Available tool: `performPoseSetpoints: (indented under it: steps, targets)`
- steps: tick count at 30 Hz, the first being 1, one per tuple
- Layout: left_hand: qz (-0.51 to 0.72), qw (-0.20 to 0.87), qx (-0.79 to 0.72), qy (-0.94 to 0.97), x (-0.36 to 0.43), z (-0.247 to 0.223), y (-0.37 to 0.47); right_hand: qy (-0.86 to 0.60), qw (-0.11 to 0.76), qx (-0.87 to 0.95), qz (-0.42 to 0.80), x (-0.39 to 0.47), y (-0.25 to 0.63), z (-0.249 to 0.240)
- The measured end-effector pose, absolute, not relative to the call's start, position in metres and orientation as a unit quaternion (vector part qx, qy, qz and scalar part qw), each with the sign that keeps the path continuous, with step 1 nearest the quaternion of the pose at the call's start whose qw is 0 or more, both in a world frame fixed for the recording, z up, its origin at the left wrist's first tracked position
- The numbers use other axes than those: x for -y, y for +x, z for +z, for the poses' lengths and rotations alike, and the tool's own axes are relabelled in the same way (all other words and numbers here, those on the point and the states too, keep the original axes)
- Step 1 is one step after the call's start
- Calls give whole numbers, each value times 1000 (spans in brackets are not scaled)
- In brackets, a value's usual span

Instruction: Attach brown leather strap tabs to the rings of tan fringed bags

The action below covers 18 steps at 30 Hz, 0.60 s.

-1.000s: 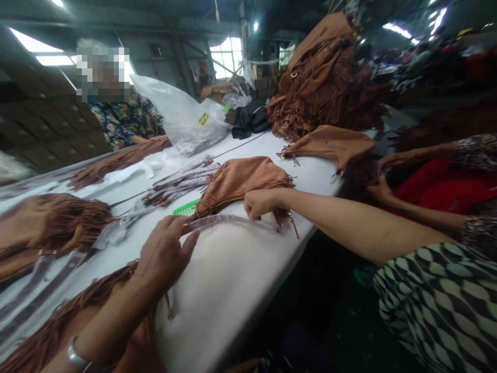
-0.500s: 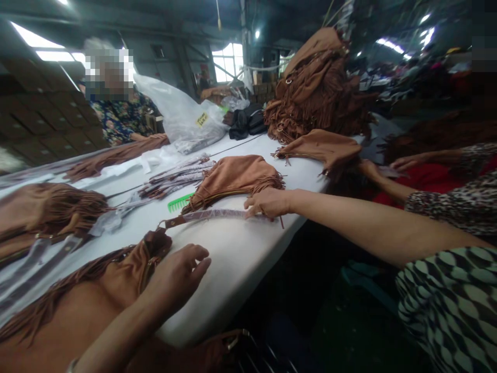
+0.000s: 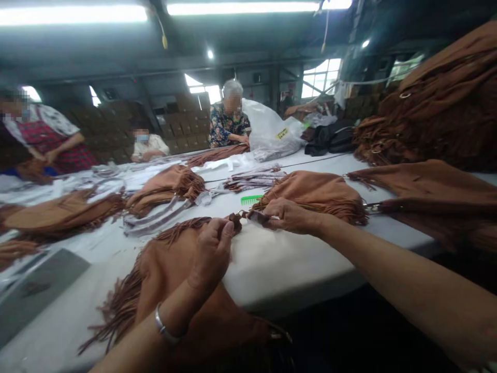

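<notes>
Lying nearest on the white table is a tan fringed bag, its body draped over the table's near edge and its fringe spread toward the left. The left hand rests on this bag's far end with the fingers curled and the thumb and fingertips pinched on its dark strap end. Just right of the bag's far corner, the right hand has its fingers closed around the wrapped strap, so the two hands nearly meet over the one corner. A silver bracelet circles the left wrist.

Just beyond the bag lies one green comb, and behind the right hand sits a second fringed bag. Farther right of the near bag a third bag lies flat, with a tall heap of bags rising behind it. Left of the near bag lie two more bags, with plastic-wrapped straps between them and a bundle of straps past the comb.

At the table's far side, well beyond the near bag, three people are in view: one in a floral top beside a clear plastic sack, one in white, and one in a red checked apron.
</notes>
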<state>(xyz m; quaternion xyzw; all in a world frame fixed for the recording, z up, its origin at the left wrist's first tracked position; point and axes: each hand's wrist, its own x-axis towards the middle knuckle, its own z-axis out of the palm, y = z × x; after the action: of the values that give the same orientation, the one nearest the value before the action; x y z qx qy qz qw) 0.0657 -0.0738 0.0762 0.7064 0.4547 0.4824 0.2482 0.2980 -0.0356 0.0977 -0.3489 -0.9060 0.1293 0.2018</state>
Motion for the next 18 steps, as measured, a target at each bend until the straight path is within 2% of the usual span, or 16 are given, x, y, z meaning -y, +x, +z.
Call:
performPoseSetpoints:
  steps: [9,15,18]
  targets:
    - [444,127,-411,786,67,82,59,-332,123,934,41,44,269,116]
    - [365,264,-399,799,62,77,54,-348,35,936,-30,56,240,131]
    - [378,322,-377,781,62,74,47,-348,4,937,-39,60,228,137]
